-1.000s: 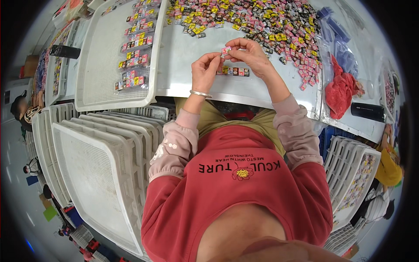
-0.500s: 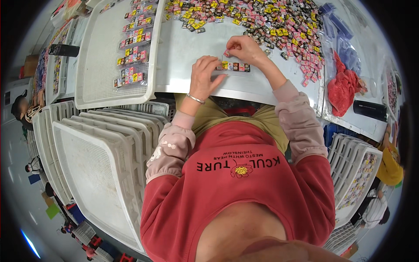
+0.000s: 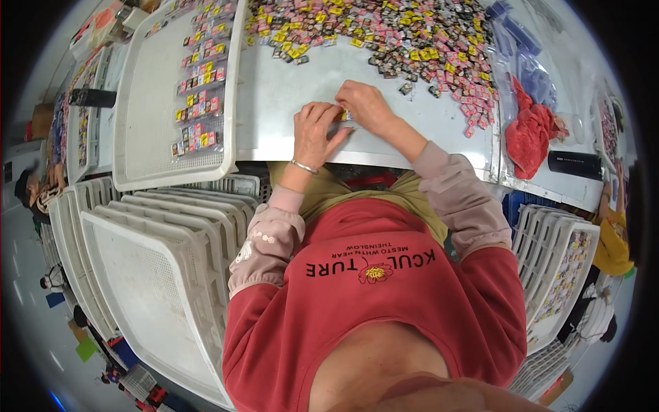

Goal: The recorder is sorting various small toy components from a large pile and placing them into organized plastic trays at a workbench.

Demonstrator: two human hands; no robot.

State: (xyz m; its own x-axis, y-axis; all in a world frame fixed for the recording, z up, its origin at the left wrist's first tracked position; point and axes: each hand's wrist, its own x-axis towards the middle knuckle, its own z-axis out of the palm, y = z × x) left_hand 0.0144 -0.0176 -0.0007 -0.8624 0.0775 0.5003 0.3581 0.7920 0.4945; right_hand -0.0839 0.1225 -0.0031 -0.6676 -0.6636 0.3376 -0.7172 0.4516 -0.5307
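On the metal table, my left hand [image 3: 316, 130] wears a bracelet and grips the left end of a short row of small printed blocks [image 3: 345, 115]. Its fingers are curled and its thumb sticks out along the near side. From the right, my right hand [image 3: 367, 108] reaches over the same row with bent fingers pressed together. Both hands cover most of the row; only a yellow bit and a few neighbouring colours show. What lies between the right fingertips is hidden.
A heap of loose pink, yellow and black blocks [image 3: 412, 48] spreads at the back. At left, a white mesh tray [image 3: 147, 137] holds filled rows [image 3: 199, 110]. A red cloth [image 3: 528, 141] and black cylinder [image 3: 575, 165] sit at right. Stacked trays [image 3: 144, 275] stand beside me.
My right hand has moved left and nearer, from holding a small pink block above the row to covering the row beside my left hand. The whole view has shifted slightly.
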